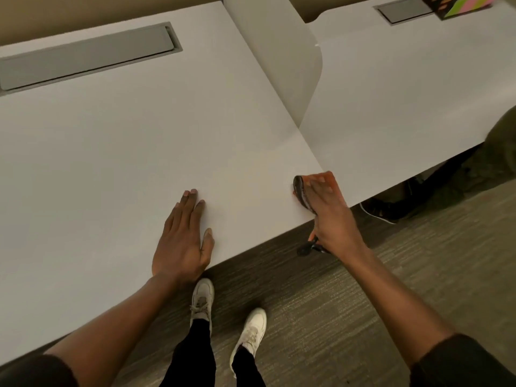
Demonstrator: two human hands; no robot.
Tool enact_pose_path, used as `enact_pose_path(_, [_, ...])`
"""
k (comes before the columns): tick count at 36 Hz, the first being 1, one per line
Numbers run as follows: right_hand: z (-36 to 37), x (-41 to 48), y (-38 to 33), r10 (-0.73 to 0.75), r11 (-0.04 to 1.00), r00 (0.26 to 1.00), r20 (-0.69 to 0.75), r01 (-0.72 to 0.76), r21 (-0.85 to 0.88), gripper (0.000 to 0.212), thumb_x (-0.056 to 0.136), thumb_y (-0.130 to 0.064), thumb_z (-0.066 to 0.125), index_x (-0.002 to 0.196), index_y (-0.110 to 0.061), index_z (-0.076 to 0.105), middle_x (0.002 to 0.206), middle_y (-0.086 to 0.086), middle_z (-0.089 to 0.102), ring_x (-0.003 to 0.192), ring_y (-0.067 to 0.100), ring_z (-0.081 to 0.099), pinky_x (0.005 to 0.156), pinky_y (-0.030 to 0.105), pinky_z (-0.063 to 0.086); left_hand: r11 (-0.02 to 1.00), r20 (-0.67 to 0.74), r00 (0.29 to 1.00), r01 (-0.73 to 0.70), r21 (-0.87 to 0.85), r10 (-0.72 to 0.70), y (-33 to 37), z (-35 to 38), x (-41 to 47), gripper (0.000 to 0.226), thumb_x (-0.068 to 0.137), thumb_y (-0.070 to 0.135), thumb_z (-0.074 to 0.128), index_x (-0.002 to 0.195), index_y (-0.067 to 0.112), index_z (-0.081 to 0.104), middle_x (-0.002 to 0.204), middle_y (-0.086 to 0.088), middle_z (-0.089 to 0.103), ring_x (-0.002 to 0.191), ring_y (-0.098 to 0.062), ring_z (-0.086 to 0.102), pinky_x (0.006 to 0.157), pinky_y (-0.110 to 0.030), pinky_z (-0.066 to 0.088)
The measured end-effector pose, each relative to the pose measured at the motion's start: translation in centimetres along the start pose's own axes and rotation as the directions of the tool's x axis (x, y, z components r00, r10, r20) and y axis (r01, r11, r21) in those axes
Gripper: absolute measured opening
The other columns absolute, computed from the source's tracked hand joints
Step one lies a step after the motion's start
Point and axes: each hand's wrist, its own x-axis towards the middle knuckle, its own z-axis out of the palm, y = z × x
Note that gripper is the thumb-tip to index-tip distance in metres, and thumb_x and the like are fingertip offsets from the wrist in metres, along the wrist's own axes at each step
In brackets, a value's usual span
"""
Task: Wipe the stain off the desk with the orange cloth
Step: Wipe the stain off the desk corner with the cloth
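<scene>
Orange cloth [303, 191] pressed on white desk [125, 135] under right hand [331, 216].

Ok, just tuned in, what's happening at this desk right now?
A person stands at a white desk. The right hand presses an orange cloth onto the desk's near right corner. The left hand rests flat and open on the desktop nearby. No stain is visible from this view.
</scene>
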Motion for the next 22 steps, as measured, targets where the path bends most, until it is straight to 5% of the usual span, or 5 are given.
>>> enact_pose_path(5, [0.9, -3.2, -4.0, 0.059, 0.998, 0.995, -0.082, -0.061, -0.016, 0.076, 0.079, 0.005, 0.061, 0.154, 0.0, 0.047, 0.158, 0.019, 0.051, 0.156, 0.035, 0.035, 0.128, 0.056, 0.027, 1.0, -0.005, 1.0, 0.0, 0.006, 0.0, 0.2, 0.0, -0.1, 0.071, 0.107, 0.044, 0.03, 0.17, 0.011, 0.024, 0.184, -0.003, 0.001, 0.169, -0.013, -0.008, 0.138, -0.038, 0.003])
enact_pose_path(9, [2.7, -2.8, -9.4, -0.091, 0.996, 0.99, -0.108, 0.09, -0.012, 0.065, 0.089, 0.003, 0.055, 0.153, -0.011, 0.05, 0.157, 0.01, 0.052, 0.155, 0.029, 0.038, 0.131, 0.055, 0.021, 1.0, -0.008, 1.0, -0.005, 0.013, 0.005, 0.0, 0.0, -0.2, 0.071, 0.107, 0.045, 0.031, 0.17, 0.012, 0.024, 0.184, -0.003, 0.002, 0.17, -0.015, -0.007, 0.138, -0.04, 0.005])
enact_pose_path(13, [4.0, -3.7, -13.3, -0.195, 0.974, 0.98, -0.027, 0.19, -0.121, 0.067, 0.091, -0.008, 0.052, 0.157, -0.005, 0.042, 0.162, 0.019, 0.046, 0.156, 0.034, 0.035, 0.13, 0.055, 0.02, 1.0, -0.014, 1.0, -0.008, 0.003, 0.008, -0.1, 0.1, -0.2, 0.072, 0.107, 0.048, 0.029, 0.17, 0.013, 0.023, 0.184, -0.003, 0.002, 0.17, -0.015, -0.005, 0.138, -0.041, 0.007])
enact_pose_path(16, [3.7, -3.6, -11.9, -0.135, 0.967, 0.991, 0.018, 0.136, -0.214, 0.063, 0.098, -0.014, 0.039, 0.161, -0.006, 0.034, 0.165, 0.02, 0.04, 0.158, 0.034, 0.031, 0.131, 0.053, 0.015, 1.0, -0.011, 1.0, -0.012, -0.005, 0.012, -0.2, 0.2, -0.1, 0.072, 0.107, 0.048, 0.029, 0.171, 0.014, 0.023, 0.184, -0.002, 0.002, 0.17, -0.014, -0.005, 0.138, -0.042, 0.008])
enact_pose_path(22, [0.9, -0.1, -4.0, 0.16, 0.96, 0.957, -0.241, -0.207, -0.186, 0.059, 0.095, 0.003, 0.045, 0.152, -0.007, 0.051, 0.155, 0.018, 0.055, 0.151, 0.036, 0.044, 0.131, 0.051, 0.027, 1.0, -0.022, 1.0, -0.013, -0.009, 0.013, -0.3, 0.3, 0.0, 0.071, 0.108, 0.046, 0.031, 0.17, 0.013, 0.024, 0.184, -0.002, 0.002, 0.17, -0.012, -0.007, 0.138, -0.041, 0.007])
